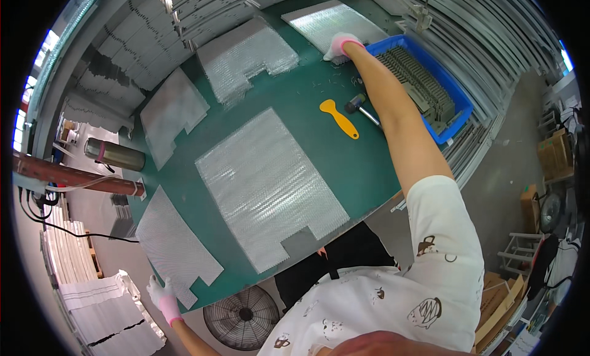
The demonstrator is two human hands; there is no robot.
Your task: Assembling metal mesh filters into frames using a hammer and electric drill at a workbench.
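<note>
My left hand (163,299), in a white glove with a pink cuff, is at the edge of a perforated metal sheet (175,242) on the table's near-left corner; its fingers are apart. My right hand (342,46), gloved alike, reaches to the far side, by the near edge of a shiny sheet stack (332,23). Its fingers are curled down over something small that I cannot make out. Between my arms lies a large notched mesh sheet (264,184) with a glossy surface. A yellow scraper (338,119) and a hammer (362,108) lie near my right forearm.
A blue bin (452,89) of metal parts stands to the right of my forearm. More notched sheets (246,58) and a single stack (174,116) lie at the back left. A steel flask (115,154) is at the left edge; a fan (241,317) stands below the green table (307,104).
</note>
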